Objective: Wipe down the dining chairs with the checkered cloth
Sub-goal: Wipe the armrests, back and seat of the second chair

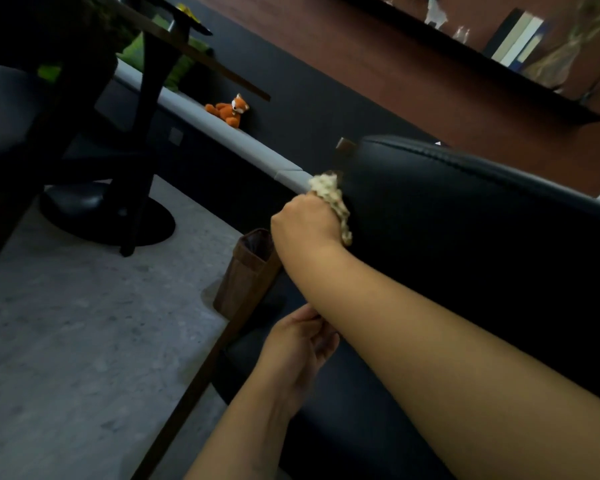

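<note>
A black padded dining chair [465, 216] with brown wooden legs fills the right half of the tilted head view. My right hand [305, 220] grips the bunched checkered cloth [333, 199] and presses it against the left edge of the chair's backrest. My left hand [302, 344] hangs lower, under my right forearm and beside the chair's wooden frame [222, 344], with its fingers loosely curled. Whether it touches the frame I cannot tell.
A brown bin [243, 271] stands on the grey floor just left of the chair. Further left are a dark table on a round pedestal base [108, 216] and another chair [4, 109]. A toy fox [229, 110] sits on a grey ledge.
</note>
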